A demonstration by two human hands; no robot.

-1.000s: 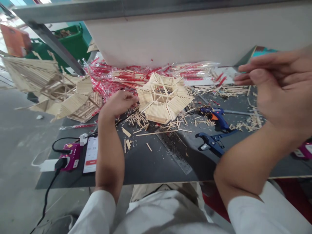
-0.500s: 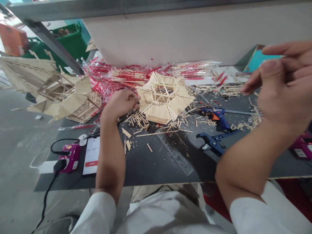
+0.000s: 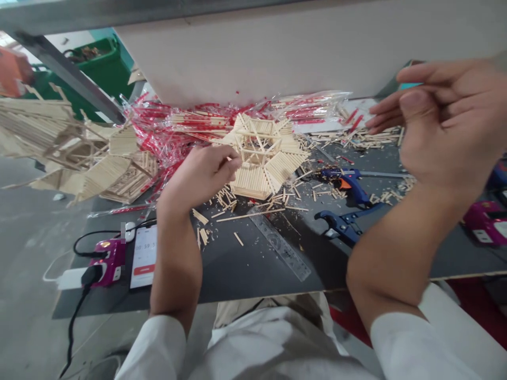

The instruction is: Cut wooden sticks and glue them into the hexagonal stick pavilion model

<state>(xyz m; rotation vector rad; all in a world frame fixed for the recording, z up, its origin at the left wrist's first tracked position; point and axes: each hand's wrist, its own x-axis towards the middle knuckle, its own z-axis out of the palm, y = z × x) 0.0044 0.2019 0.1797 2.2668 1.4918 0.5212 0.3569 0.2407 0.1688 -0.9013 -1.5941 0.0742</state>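
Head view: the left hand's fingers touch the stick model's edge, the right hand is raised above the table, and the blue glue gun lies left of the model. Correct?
Not quite. The head view shows the blue glue gun lying right of the stick model, not left. The left hand touches the model's edge, and the right hand is raised above the table.

One head-worn camera, looking forward and down over a cluttered work surface.

The single view sits at the person's head, above white sleeves and lap at the lower edge, and faces a pale wall panel behind the dark grey counter (image 3: 245, 264). It is close: the raised right hand (image 3: 443, 126) looms large near the lens, while the left hand (image 3: 198, 177) lies farther out beside the pale wooden stick model roof (image 3: 263, 155). No second view shares the scene.
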